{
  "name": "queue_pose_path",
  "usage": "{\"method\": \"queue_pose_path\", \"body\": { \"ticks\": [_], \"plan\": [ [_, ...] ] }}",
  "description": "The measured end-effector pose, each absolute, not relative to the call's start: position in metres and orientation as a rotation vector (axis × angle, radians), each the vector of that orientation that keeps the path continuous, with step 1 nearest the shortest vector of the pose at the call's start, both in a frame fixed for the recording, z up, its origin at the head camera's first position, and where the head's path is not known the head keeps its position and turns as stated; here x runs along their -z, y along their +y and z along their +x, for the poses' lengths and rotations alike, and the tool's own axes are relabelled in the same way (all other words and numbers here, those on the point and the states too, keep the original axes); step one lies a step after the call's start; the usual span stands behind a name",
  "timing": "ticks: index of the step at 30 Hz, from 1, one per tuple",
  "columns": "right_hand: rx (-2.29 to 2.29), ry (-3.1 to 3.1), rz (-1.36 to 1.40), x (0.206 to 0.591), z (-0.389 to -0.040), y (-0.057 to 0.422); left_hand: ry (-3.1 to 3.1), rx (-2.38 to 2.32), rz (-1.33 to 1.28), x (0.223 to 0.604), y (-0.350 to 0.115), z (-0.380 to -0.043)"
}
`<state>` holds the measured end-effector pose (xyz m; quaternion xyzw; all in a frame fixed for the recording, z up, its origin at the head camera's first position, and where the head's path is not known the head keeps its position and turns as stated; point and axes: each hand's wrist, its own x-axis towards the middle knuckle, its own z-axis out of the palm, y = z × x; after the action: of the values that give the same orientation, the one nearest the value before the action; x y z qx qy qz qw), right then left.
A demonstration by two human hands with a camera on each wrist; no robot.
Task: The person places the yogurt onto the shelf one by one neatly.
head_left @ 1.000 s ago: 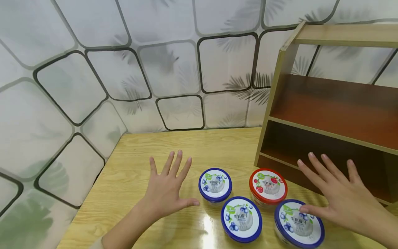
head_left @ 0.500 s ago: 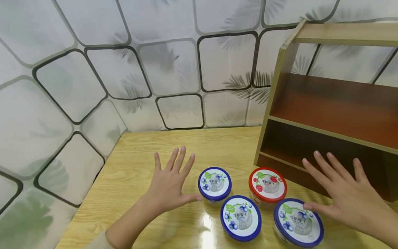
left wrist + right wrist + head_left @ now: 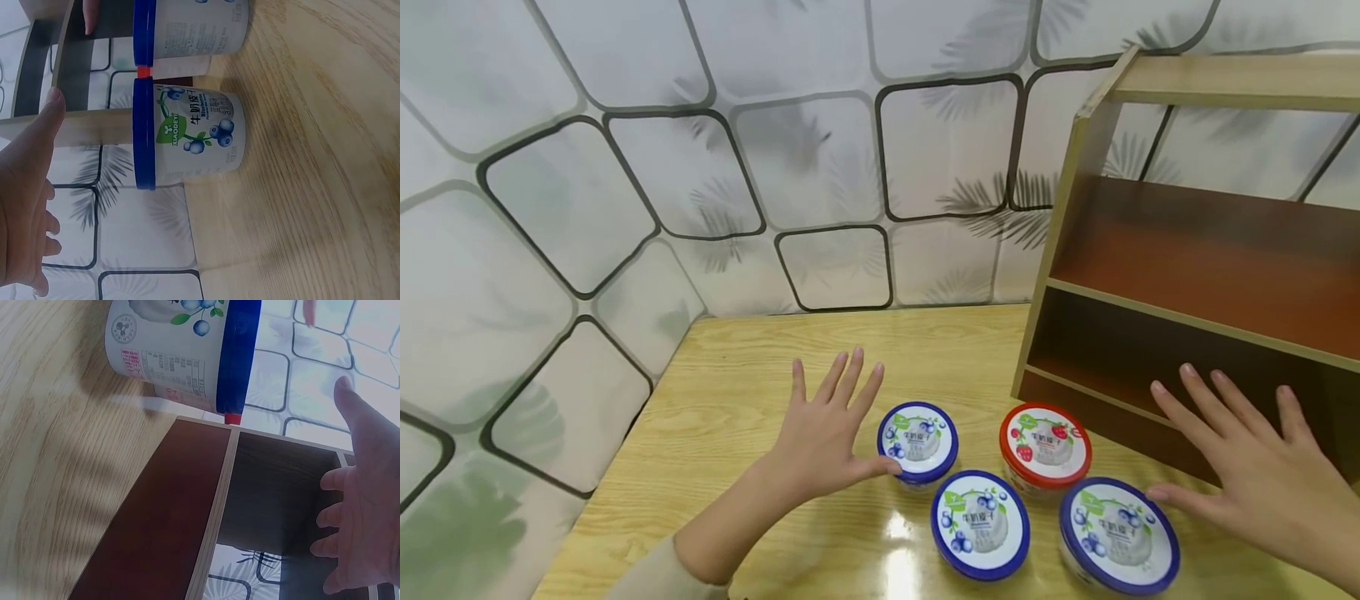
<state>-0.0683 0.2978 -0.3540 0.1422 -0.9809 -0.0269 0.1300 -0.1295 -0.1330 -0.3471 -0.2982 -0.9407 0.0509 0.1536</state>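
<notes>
My left hand (image 3: 831, 437) is held over the table with its fingers spread. Its thumb overlaps the edge of a small blue-lidded tub (image 3: 917, 437) in the head view. That tub, printed with blueberries, stands upright. Another blue-lidded tub (image 3: 981, 525) sits nearer to me, and a red-lidded strawberry tub (image 3: 1045, 446) stands behind it to the right. Fingers spread too, my right hand (image 3: 1255, 467) hovers in front of the shelf, its thumb by the rim of a larger blue-lidded tub (image 3: 1120, 533). Neither hand holds anything.
A wooden shelf unit (image 3: 1210, 258) with dark red-brown boards stands at the right, behind the tubs. The light wood table (image 3: 760, 350) meets a patterned wall covering (image 3: 820, 175) at the back and left.
Both hands have drifted to the right, still spread. The left thumb now overlaps the small blue-lidded tub, and the right thumb has moved off the larger tub's lid. The tubs stay put.
</notes>
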Motion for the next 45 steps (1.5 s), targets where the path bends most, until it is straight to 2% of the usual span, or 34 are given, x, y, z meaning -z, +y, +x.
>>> {"method": "queue_pose_path", "body": {
  "ticks": [45],
  "plan": [
    [-0.043, -2.81, 0.063, 0.353, -0.063, 0.329, -2.68, -0.065, -0.998, 0.332, -0.099, -0.17]
  ]
}}
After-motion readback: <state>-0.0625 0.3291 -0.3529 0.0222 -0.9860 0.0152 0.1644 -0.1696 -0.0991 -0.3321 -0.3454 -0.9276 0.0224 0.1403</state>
